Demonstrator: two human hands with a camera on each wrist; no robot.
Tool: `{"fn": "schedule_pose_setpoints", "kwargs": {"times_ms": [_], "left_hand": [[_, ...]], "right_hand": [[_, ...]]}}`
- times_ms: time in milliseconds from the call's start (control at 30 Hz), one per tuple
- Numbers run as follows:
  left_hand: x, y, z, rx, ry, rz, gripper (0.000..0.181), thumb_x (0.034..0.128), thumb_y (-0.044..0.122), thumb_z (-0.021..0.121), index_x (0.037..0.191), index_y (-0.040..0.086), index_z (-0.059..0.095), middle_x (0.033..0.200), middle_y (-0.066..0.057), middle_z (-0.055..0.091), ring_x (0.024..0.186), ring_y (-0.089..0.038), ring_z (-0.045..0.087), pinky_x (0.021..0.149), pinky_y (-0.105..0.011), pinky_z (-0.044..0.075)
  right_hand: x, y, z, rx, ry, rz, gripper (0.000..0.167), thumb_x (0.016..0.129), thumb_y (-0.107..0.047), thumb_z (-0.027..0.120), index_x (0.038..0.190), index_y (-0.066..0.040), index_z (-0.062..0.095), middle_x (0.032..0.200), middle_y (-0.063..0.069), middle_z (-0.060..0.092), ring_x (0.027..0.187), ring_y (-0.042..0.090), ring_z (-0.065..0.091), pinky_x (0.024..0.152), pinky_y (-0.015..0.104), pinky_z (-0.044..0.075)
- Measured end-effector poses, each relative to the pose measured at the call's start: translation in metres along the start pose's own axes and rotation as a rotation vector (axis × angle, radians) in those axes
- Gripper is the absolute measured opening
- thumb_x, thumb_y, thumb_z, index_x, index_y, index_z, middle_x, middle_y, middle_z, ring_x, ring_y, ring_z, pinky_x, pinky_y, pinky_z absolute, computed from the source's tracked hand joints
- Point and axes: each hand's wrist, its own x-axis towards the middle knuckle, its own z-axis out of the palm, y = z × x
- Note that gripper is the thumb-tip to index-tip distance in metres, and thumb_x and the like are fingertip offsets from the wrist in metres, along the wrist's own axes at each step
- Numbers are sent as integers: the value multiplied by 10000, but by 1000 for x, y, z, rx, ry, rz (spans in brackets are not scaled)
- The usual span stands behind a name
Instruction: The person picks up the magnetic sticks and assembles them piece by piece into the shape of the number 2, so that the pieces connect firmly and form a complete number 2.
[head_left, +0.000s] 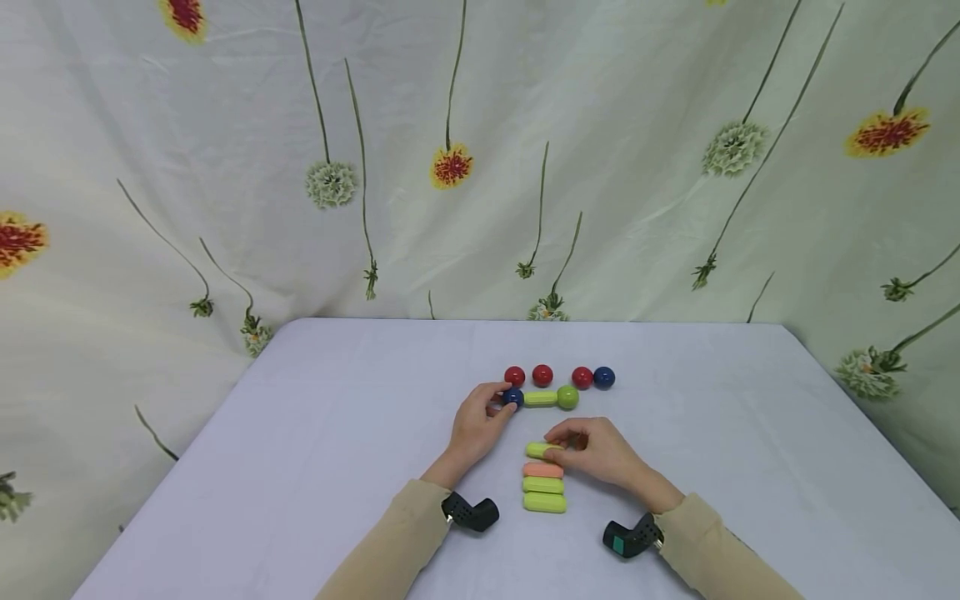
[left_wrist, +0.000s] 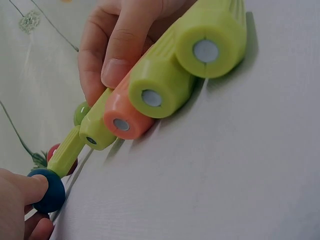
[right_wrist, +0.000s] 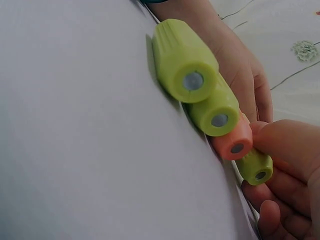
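Observation:
My left hand [head_left: 477, 423] pinches a dark blue ball [head_left: 513, 397] between thumb and fingers. A yellow-green stick [head_left: 540, 399] joins that ball to a green ball [head_left: 567, 397] on its right. Nearer to me, my right hand [head_left: 597, 451] grips the right end of another yellow-green stick [head_left: 537, 450]. Below it lie an orange stick [head_left: 543, 471] and two yellow-green sticks [head_left: 543, 485], [head_left: 545, 502] in a column. In the right wrist view, the fingers [right_wrist: 287, 145] curl round the farthest green stick [right_wrist: 256, 169], whose grey end disc shows. The left wrist view shows the blue ball [left_wrist: 49, 191] held.
Behind the held blue ball, three red balls [head_left: 514, 377], [head_left: 542, 375], [head_left: 582, 377] and a second blue ball [head_left: 603, 377] stand in a row. The white table [head_left: 337, 367] ends at a flowered cloth [head_left: 637, 208]. Each wrist wears a black camera.

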Motion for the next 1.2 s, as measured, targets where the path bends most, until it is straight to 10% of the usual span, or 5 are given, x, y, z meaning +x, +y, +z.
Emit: {"fn": "schedule_pose_setpoints", "kwargs": {"times_ms": [1200], "left_hand": [[-1, 4, 0, 5, 5, -4, 318, 885, 124, 647, 1189, 42, 608, 1089, -88, 606, 934, -198, 566, 770, -296, 504]], "right_hand": [[4, 6, -7, 95, 270, 273, 153, 810, -157, 733, 923, -59, 706, 835, 0, 673, 732, 118, 587, 649, 230, 479]]}}
